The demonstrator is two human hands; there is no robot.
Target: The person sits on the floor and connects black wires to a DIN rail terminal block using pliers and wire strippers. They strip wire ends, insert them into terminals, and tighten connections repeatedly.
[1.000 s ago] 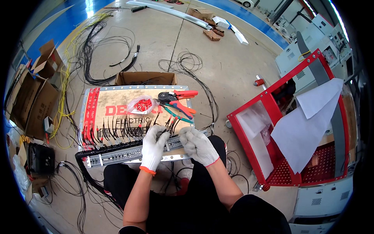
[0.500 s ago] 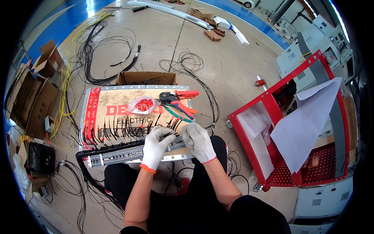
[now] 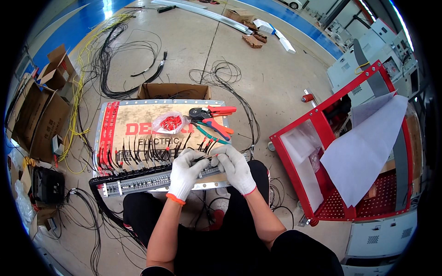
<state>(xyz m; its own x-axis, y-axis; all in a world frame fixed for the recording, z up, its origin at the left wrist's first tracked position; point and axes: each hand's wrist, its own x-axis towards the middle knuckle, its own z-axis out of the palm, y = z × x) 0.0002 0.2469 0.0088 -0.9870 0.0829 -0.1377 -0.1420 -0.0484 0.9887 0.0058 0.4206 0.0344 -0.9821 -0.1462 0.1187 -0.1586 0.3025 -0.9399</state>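
Both hands wear white gloves and meet over a long grey terminal strip (image 3: 138, 182) with a row of black wires. My left hand (image 3: 184, 173) pinches a thin black wire (image 3: 202, 158) whose end my right hand (image 3: 235, 166) also grips, fingertips almost touching. The strip lies along the near edge of a flat cardboard-covered panel (image 3: 138, 133). A clear bag of red ferrules (image 3: 169, 123) and red-handled crimping pliers (image 3: 212, 112) lie just beyond my hands, with blue and green-handled cutters (image 3: 214, 130) beside them.
A red wheeled cart (image 3: 340, 161) with white paper sheets stands to my right. Cardboard boxes (image 3: 39, 110) and coils of black and yellow cable (image 3: 96, 60) lie on the floor at left. An open box (image 3: 172, 90) sits behind the panel. A black wire bundle (image 3: 99, 207) trails by my left knee.
The hands have stayed over the terminal strip, fingers shifting slightly on the wire. The paper sheet on the red cart has moved a little.
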